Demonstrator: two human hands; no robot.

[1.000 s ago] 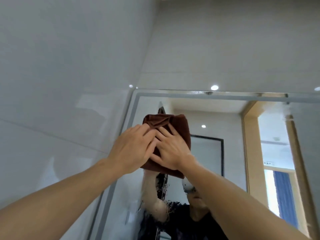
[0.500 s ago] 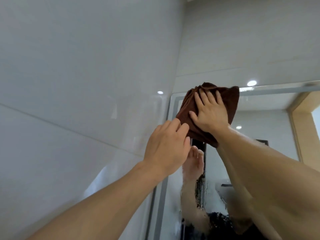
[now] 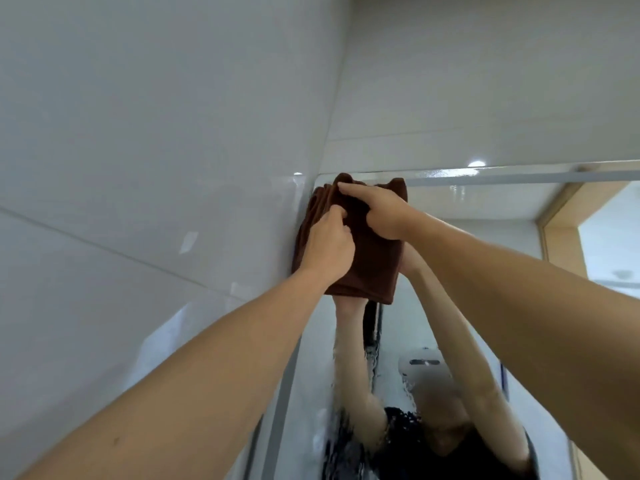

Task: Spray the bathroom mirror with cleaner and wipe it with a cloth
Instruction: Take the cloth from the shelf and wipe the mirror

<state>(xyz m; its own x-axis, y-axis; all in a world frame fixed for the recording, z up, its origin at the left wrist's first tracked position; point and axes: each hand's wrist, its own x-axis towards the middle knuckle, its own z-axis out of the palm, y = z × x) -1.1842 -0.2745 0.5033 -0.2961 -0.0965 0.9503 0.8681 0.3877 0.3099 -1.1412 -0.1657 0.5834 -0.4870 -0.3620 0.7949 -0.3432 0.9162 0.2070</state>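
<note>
The brown cloth [image 3: 367,268] is pressed on the top left corner of the mirror [image 3: 485,216], right beside the white wall [image 3: 156,133]; the left hand [image 3: 327,249] curls its fingers and pinches a fold of it; the right hand [image 3: 379,213] lies across the top, fingers straight, pressing down; lower down the glass is wet and streaky.

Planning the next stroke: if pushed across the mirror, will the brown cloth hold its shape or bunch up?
Probably floppy: the brown cloth shows soft folds and bunches under the left hand. It likely needs flat pressure, as the right hand gives, to stay spread. Wet streaks on the mirror suggest it may slide easily.
</note>
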